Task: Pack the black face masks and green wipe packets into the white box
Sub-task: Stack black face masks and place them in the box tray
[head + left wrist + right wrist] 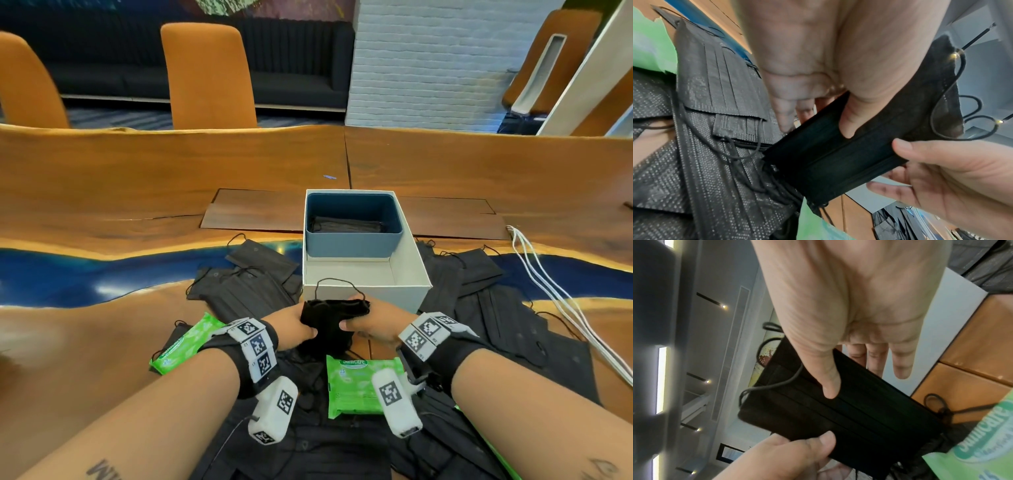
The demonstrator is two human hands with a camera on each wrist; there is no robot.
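Both hands hold a small stack of black face masks [334, 313] just in front of the white box [363, 291]. My left hand [294, 325] pinches the stack's left end, thumb on top [846, 120]. My right hand [370, 323] pinches the right end, thumb on the stack [828, 382]. The stack [830, 159] [838, 412] hangs slightly above the table, ear loops dangling. Inside the white box sits a blue tray [352, 240] with black masks in it. Two green wipe packets [359, 385] [185, 341] lie near my wrists.
Loose black masks [239, 284] [496, 308] lie spread on the wooden table [137, 178] left, right and in front of the box. White cords [555, 291] run along the right side. Orange chairs [205, 72] stand behind the far edge.
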